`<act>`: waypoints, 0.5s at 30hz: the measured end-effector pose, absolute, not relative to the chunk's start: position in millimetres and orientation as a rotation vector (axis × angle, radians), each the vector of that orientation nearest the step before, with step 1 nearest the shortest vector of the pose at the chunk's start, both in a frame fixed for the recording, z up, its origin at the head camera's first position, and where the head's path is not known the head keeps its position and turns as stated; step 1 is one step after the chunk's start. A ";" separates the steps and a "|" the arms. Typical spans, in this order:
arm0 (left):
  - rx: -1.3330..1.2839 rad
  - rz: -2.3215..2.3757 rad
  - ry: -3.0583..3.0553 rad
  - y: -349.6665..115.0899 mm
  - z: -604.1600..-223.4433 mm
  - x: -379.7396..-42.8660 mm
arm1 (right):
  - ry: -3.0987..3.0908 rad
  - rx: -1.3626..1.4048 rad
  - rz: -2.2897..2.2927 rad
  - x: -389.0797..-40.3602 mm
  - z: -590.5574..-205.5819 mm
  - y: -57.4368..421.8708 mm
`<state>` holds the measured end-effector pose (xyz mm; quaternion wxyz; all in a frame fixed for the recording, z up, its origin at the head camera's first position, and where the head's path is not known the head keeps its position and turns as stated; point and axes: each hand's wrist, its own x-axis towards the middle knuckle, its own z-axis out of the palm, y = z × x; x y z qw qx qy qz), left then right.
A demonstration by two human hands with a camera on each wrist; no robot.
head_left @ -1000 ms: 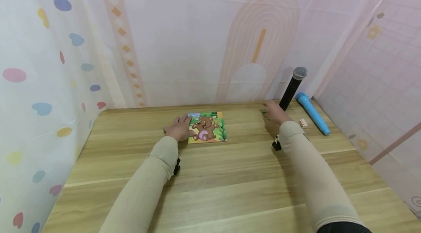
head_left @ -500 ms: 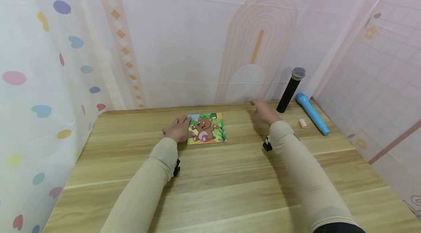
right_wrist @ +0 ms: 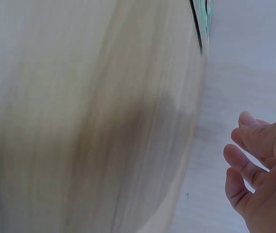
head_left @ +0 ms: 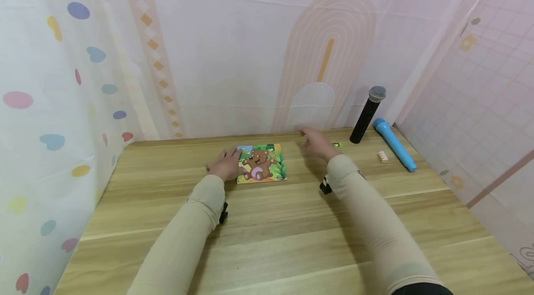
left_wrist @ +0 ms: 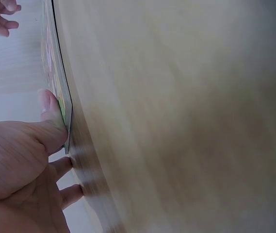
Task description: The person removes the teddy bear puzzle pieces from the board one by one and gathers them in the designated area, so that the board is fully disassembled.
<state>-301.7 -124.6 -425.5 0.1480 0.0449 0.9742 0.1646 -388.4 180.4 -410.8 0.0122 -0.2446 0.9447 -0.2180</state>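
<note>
A picture board (head_left: 267,165) with a brown bear on a green background lies flat near the back of the table. My left hand (head_left: 225,164) rests at its left edge, fingers spread on the tabletop. In the left wrist view, the thumb (left_wrist: 53,114) lies over the corner of the board. My right hand (head_left: 318,143) hovers to the right of the board with loosely bent fingers. The right wrist view shows nothing between those fingers (right_wrist: 237,158). Just behind this hand a small green and yellow piece (head_left: 337,146) shows, partly hidden by it.
A black microphone (head_left: 367,116) with a silver head stands upright at the back right. Beside it lies a blue microphone (head_left: 395,145), with a small pale pink block (head_left: 383,156) to its left. A patterned curtain (head_left: 225,54) hangs along the table's back edge.
My right hand has moved left, away from the black microphone toward the bear board, and the small green piece shows again behind it. My left hand has stayed at the board's edge.
</note>
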 end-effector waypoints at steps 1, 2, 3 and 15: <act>0.131 0.469 2.804 -124.7 -425.5 -301.6 | 2.939 -0.766 -0.686 -387.8 -411.1 177.4; 0.132 0.466 2.805 -124.8 -425.4 -301.6 | 2.932 -0.770 -0.693 -386.9 -411.1 174.5; 0.132 0.463 2.806 -125.0 -425.4 -301.8 | 2.927 -0.775 -0.700 -386.2 -411.3 171.5; 0.132 0.461 2.805 -126.2 -430.9 -306.0 | 2.867 -0.790 -0.745 -381.3 -412.5 138.2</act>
